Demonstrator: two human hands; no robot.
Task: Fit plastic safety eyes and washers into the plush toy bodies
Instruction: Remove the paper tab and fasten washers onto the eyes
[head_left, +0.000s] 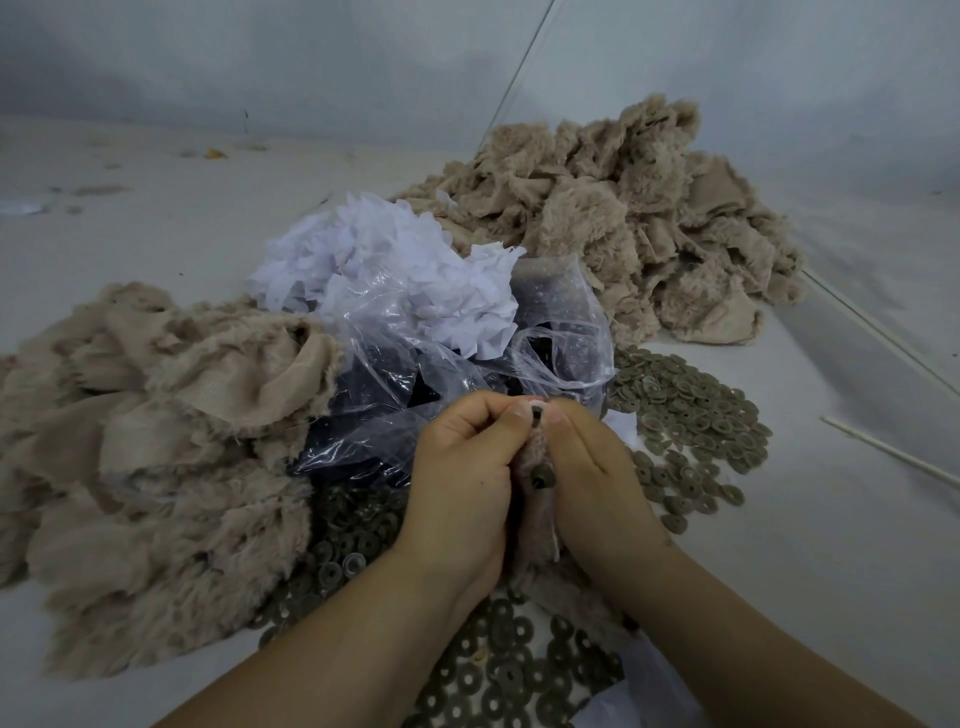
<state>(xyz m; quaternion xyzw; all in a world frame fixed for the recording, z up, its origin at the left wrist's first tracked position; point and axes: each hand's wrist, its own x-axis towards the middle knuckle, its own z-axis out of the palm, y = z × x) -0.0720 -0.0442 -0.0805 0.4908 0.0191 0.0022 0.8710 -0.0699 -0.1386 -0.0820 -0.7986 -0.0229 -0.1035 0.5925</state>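
Both hands, left hand (457, 467) and right hand (592, 467), pinch 1 beige furry plush body (537, 525) at 6 o'clock, seating a black plastic eye (535, 414). Next probably needs a grey round washer (691, 415) from 3 o'clock.

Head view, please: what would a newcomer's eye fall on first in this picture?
First, the left hand and right hand at the centre, pinching a small plush piece with a dark plastic eye at the fingertips. Next, two heaps of beige plush bodies, one on the left and one at the upper right. Between them lies a clear plastic bag, with grey washers scattered around.
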